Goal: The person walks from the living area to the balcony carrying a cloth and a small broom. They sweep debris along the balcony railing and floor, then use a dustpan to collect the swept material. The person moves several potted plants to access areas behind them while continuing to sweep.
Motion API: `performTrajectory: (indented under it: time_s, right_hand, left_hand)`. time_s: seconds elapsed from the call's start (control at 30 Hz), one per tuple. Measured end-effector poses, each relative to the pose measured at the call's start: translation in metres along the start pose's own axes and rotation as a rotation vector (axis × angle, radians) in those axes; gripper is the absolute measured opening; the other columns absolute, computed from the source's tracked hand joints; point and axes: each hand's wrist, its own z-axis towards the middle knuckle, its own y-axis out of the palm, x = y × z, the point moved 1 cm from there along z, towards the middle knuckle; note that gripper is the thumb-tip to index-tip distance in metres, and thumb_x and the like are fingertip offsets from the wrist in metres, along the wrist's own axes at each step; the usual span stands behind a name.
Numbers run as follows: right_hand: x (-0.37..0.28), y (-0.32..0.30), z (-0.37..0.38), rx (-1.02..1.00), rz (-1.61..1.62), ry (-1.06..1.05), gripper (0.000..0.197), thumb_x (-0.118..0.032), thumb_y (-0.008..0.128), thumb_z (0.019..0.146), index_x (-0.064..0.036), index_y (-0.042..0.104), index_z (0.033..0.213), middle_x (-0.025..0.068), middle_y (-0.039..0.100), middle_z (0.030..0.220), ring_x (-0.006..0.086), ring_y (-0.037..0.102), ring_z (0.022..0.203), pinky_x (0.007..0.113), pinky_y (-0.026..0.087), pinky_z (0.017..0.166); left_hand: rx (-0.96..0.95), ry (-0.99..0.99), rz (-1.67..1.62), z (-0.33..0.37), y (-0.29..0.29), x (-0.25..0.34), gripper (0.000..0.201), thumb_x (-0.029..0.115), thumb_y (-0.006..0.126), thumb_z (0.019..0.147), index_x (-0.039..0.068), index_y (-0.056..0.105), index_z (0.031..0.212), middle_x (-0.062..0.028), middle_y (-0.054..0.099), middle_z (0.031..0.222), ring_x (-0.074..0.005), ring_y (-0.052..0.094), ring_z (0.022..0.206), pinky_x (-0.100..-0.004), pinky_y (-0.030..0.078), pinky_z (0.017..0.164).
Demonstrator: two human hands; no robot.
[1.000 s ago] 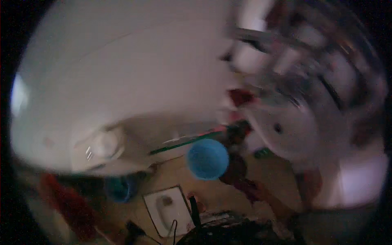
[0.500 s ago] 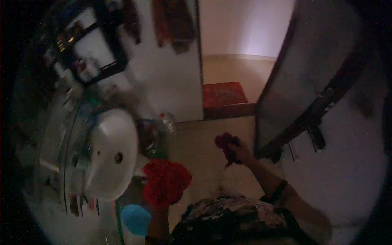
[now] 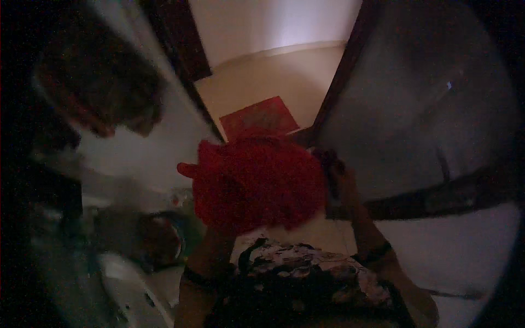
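Dim tiled bathroom, doorway and red mat at upper centre, and now you've swung the fluffy red cloth up mid-frame, left hand gripping beneath it, right hand closed on a dark handle.

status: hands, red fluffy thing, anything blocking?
Left hand hidden under red fluffy cloth, raised. Right hand at its right edge, grip unclear. Dark door close right.

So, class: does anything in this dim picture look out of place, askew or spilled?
Nothing clearly spilled or damaged. A shaggy red cloth is raised in front of the camera and hides the left hand. The red mat lies askew to the doorway. The picture is too dark and blurred to judge more.
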Motion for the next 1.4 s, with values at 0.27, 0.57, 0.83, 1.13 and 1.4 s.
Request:
performTrajectory:
  time_s: [0.27, 0.57, 0.83, 1.13, 1.4]
  right_hand:
    - [0.01, 0.06, 0.151, 0.203, -0.214, -0.079, 0.044, -0.032, 0.059, 0.091, 0.0024, 0.054, 0.119, 0.0131, 0.061, 0.11, 0.0243, 0.058, 0.101, 0.037, 0.047, 0.088]
    - [-0.022, 0.172, 0.349, 0.319, -0.415, -0.277, 0.043, -0.03, 0.06, 0.09, 0.0025, 0.055, 0.118, 0.0159, 0.061, 0.113, 0.0275, 0.058, 0.104, 0.039, 0.046, 0.091]
    - [-0.134, 0.347, 0.496, -0.223, -0.192, -0.395, 0.039, -0.022, 0.058, 0.089, 0.0001, 0.051, 0.121, 0.0178, 0.055, 0.121, 0.0273, 0.054, 0.11, 0.04, 0.044, 0.094]
    - [-0.174, 0.44, 0.667, -0.704, -0.537, -0.752, 0.031, -0.015, 0.061, 0.08, -0.0001, 0.059, 0.107, 0.0182, 0.055, 0.117, 0.0314, 0.05, 0.115, 0.043, 0.042, 0.098]
    - [-0.203, 0.492, 0.823, -0.756, -0.688, -1.123, 0.023, -0.011, 0.066, 0.073, -0.0006, 0.065, 0.093, 0.0168, 0.056, 0.11, 0.0324, 0.049, 0.113, 0.044, 0.043, 0.096]
  left_hand:
    - [-0.167, -0.003, -0.093, 0.222, -0.018, 0.163, 0.023, 0.024, 0.054, 0.088, 0.006, 0.061, 0.099, -0.0112, 0.058, 0.095, -0.0239, 0.053, 0.085, -0.0368, 0.046, 0.078]
    - [-0.374, 0.019, -0.285, 0.443, 0.013, 0.279, 0.024, 0.027, 0.052, 0.089, 0.006, 0.061, 0.098, -0.0104, 0.057, 0.093, -0.0231, 0.051, 0.083, -0.0361, 0.045, 0.077]
    - [-0.353, -0.037, -0.556, 0.547, -0.007, 0.367, 0.025, 0.029, 0.051, 0.09, 0.006, 0.06, 0.096, -0.0098, 0.057, 0.092, -0.0223, 0.05, 0.081, -0.0355, 0.045, 0.075]
    - [-0.355, -0.072, -0.677, 0.706, 0.027, 0.415, 0.028, 0.031, 0.049, 0.091, 0.006, 0.06, 0.095, -0.009, 0.056, 0.091, -0.0215, 0.048, 0.079, -0.0348, 0.044, 0.074]
    - [-0.434, -0.013, -0.723, 0.863, 0.046, 0.517, 0.03, 0.033, 0.047, 0.092, 0.006, 0.059, 0.093, -0.0084, 0.055, 0.09, -0.0207, 0.047, 0.078, -0.0342, 0.044, 0.073]
